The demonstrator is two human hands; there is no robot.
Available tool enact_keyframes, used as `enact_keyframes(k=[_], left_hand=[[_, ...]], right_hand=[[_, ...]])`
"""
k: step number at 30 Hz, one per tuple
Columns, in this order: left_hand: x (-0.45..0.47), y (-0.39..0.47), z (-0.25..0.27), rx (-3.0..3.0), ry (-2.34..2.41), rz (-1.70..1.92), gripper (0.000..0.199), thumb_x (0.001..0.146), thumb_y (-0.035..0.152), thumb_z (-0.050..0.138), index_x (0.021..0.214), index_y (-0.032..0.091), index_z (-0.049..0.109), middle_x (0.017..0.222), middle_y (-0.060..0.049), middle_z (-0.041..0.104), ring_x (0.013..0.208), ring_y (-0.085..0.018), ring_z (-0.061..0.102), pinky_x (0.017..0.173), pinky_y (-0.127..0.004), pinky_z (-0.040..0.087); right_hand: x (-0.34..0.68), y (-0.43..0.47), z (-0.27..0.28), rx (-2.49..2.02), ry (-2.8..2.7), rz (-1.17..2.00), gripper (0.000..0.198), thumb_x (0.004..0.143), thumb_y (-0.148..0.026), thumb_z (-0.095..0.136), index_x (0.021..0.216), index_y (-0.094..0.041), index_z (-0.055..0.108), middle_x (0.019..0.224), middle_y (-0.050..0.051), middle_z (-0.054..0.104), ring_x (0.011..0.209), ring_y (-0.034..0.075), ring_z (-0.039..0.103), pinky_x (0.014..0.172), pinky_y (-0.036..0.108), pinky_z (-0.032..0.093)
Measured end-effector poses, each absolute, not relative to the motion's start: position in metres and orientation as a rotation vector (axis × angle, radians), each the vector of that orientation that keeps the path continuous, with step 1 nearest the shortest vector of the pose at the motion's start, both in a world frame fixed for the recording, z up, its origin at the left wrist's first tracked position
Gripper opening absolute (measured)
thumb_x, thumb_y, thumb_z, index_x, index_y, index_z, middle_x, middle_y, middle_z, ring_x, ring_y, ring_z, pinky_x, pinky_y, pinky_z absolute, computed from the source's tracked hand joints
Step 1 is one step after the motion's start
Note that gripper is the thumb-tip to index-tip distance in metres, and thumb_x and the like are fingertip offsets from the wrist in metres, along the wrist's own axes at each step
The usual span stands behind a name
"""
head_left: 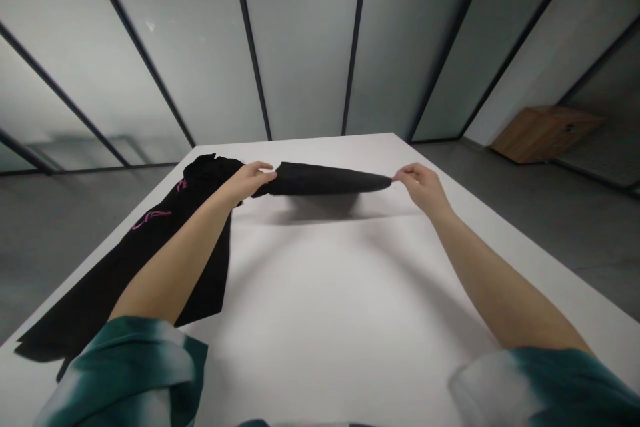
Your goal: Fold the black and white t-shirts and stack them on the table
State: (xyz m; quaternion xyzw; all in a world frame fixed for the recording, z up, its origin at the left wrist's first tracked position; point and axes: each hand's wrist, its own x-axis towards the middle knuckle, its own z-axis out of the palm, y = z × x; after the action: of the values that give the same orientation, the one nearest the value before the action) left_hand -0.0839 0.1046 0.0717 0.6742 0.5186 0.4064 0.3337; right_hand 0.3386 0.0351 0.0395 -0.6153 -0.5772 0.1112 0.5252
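A black garment [165,240] with pink line markings lies along the left side of the white table [340,293], bunched at its far end. From there a long black fabric section [330,179], a sleeve or a leg, stretches sideways between my hands, raised off the table with a shadow beneath. My left hand [250,180] is closed on its left end, fingertips pinching the cloth. The tapered right end is pinched between thumb and finger of my right hand [420,185]. Where the section joins the rest of the garment is hidden behind my left hand.
Frosted glass panels [305,40] with dark frames rise behind the table's far edge. A wooden cabinet [545,133] stands on the grey floor [560,213] at the right. A crease line crosses the tabletop under the raised cloth.
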Motion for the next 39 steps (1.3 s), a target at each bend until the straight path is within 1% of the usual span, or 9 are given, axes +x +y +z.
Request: enact_keyframes(k=[4, 7, 12, 14, 18, 22, 25, 30, 39], left_hand=[[-0.090, 0.078, 0.033, 1.966, 1.538, 0.859, 0.040, 0.078, 0.043, 0.066, 0.109, 0.017, 0.068, 0.109, -0.012, 0.072, 0.101, -0.028, 0.067, 0.092, -0.040, 0.051], [-0.068, 0.060, 0.012, 2.215, 1.417, 0.638, 0.043, 0.083, 0.044, 0.059, 0.117, 0.019, 0.066, 0.119, -0.012, 0.069, 0.106, -0.027, 0.065, 0.095, -0.040, 0.051], [-0.033, 0.041, -0.017, 2.691, 1.144, 0.156, 0.049, 0.085, 0.037, 0.060, 0.132, 0.022, 0.062, 0.135, -0.011, 0.060, 0.122, -0.030, 0.057, 0.106, -0.043, 0.043], [-0.030, 0.045, -0.022, 2.768, 1.405, 0.101, 0.042, 0.090, 0.024, 0.051, 0.130, 0.022, 0.064, 0.137, -0.012, 0.059, 0.126, -0.031, 0.054, 0.108, -0.047, 0.039], [-0.031, 0.058, -0.017, 2.671, 1.981, 0.252, 0.044, 0.093, 0.013, 0.039, 0.130, 0.018, 0.062, 0.142, -0.016, 0.056, 0.129, -0.033, 0.051, 0.104, -0.049, 0.040], [-0.020, 0.050, -0.015, 2.685, 1.658, 0.208, 0.044, 0.098, 0.042, 0.043, 0.131, 0.017, 0.061, 0.129, -0.015, 0.065, 0.119, -0.031, 0.059, 0.099, -0.044, 0.045], [-0.013, 0.044, -0.023, 2.681, 1.538, 0.118, 0.061, 0.094, 0.059, 0.047, 0.136, 0.016, 0.058, 0.145, -0.017, 0.054, 0.131, -0.036, 0.052, 0.110, -0.050, 0.037], [-0.020, 0.054, -0.038, 2.597, 1.545, 0.108, 0.069, 0.093, 0.057, 0.049, 0.147, 0.013, 0.047, 0.158, -0.018, 0.036, 0.144, -0.035, 0.037, 0.117, -0.049, 0.030], [-0.030, 0.056, -0.058, 2.553, 1.468, 0.454, 0.062, 0.090, 0.055, 0.054, 0.137, 0.014, 0.055, 0.152, -0.018, 0.045, 0.141, -0.033, 0.043, 0.116, -0.048, 0.034]], right_hand=[[0.349, 0.017, 0.005, -1.693, -1.476, 0.196, 0.016, 0.081, -0.034, 0.057, 0.079, -0.021, 0.065, 0.086, 0.007, 0.072, 0.084, 0.024, 0.064, 0.078, 0.037, 0.049], [0.340, 0.022, -0.011, -1.774, -1.690, 0.231, 0.026, 0.085, -0.035, 0.054, 0.099, -0.020, 0.070, 0.102, 0.009, 0.074, 0.086, 0.025, 0.065, 0.083, 0.038, 0.050], [0.307, 0.026, -0.030, -1.740, -2.275, 0.144, 0.045, 0.091, -0.040, 0.052, 0.128, -0.018, 0.065, 0.138, 0.014, 0.061, 0.125, 0.030, 0.056, 0.105, 0.043, 0.041], [0.296, 0.024, -0.029, -1.741, -2.363, 0.067, 0.044, 0.094, -0.044, 0.050, 0.123, -0.017, 0.068, 0.129, 0.016, 0.067, 0.122, 0.032, 0.059, 0.104, 0.044, 0.041], [0.282, 0.020, -0.014, -1.646, -2.295, 0.104, 0.041, 0.099, -0.040, 0.040, 0.109, -0.020, 0.074, 0.087, 0.008, 0.076, 0.085, 0.025, 0.070, 0.087, 0.038, 0.048], [0.277, 0.019, -0.017, -1.590, -2.334, -0.020, 0.039, 0.095, -0.039, 0.049, 0.121, -0.019, 0.069, 0.124, 0.013, 0.069, 0.116, 0.030, 0.062, 0.099, 0.044, 0.044], [0.275, 0.016, -0.034, -1.686, -2.397, 0.034, 0.050, 0.093, -0.049, 0.053, 0.132, -0.018, 0.063, 0.142, 0.016, 0.057, 0.128, 0.035, 0.054, 0.104, 0.049, 0.043], [0.280, 0.025, -0.047, -1.666, -2.317, 0.145, 0.050, 0.096, -0.050, 0.049, 0.133, -0.019, 0.062, 0.138, 0.016, 0.060, 0.127, 0.035, 0.055, 0.106, 0.050, 0.043], [0.287, 0.065, -0.071, -1.681, -1.938, 0.356, 0.049, 0.092, -0.043, 0.055, 0.136, -0.021, 0.058, 0.139, 0.012, 0.060, 0.130, 0.030, 0.055, 0.110, 0.048, 0.041]])
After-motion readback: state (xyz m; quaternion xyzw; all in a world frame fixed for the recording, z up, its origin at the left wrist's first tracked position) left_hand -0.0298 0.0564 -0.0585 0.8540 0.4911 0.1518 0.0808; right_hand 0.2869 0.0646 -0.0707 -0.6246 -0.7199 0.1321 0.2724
